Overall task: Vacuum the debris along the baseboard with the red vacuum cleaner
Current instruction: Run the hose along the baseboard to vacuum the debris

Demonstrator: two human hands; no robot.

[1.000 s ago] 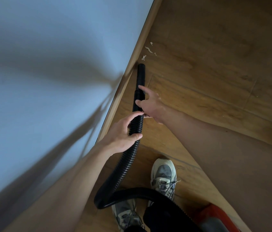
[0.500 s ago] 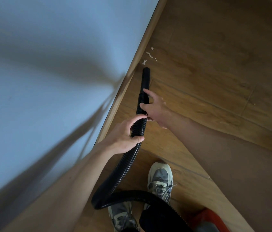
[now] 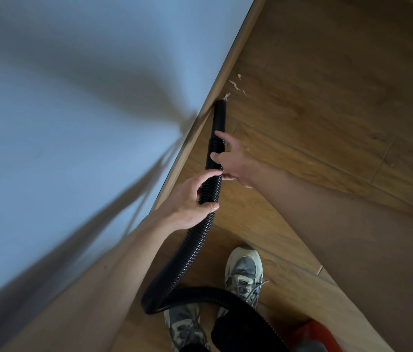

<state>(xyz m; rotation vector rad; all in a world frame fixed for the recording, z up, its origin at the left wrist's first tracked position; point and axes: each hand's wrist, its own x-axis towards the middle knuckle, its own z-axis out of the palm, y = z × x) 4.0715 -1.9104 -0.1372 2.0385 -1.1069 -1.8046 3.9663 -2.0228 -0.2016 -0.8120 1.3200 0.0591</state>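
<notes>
A black ribbed vacuum hose (image 3: 192, 252) runs from the red vacuum cleaner (image 3: 313, 336) at the bottom right up to a smooth black nozzle (image 3: 219, 115). The nozzle tip lies on the wooden floor against the baseboard (image 3: 228, 64), touching the nearest scrap of white debris (image 3: 226, 96). More white scraps (image 3: 234, 85) lie just beyond it. My left hand (image 3: 195, 199) grips the hose lower down. My right hand (image 3: 235, 161) holds the hose just behind the nozzle.
A pale blue wall (image 3: 86, 123) fills the left side above the baseboard. My two grey sneakers (image 3: 244, 273) stand on the wood floor (image 3: 339, 110) near the looped hose. The floor stretches away to the right.
The nozzle has slid forward along the baseboard and now reaches the nearest white scrap. Both hands moved forward with the hose and kept their grip.
</notes>
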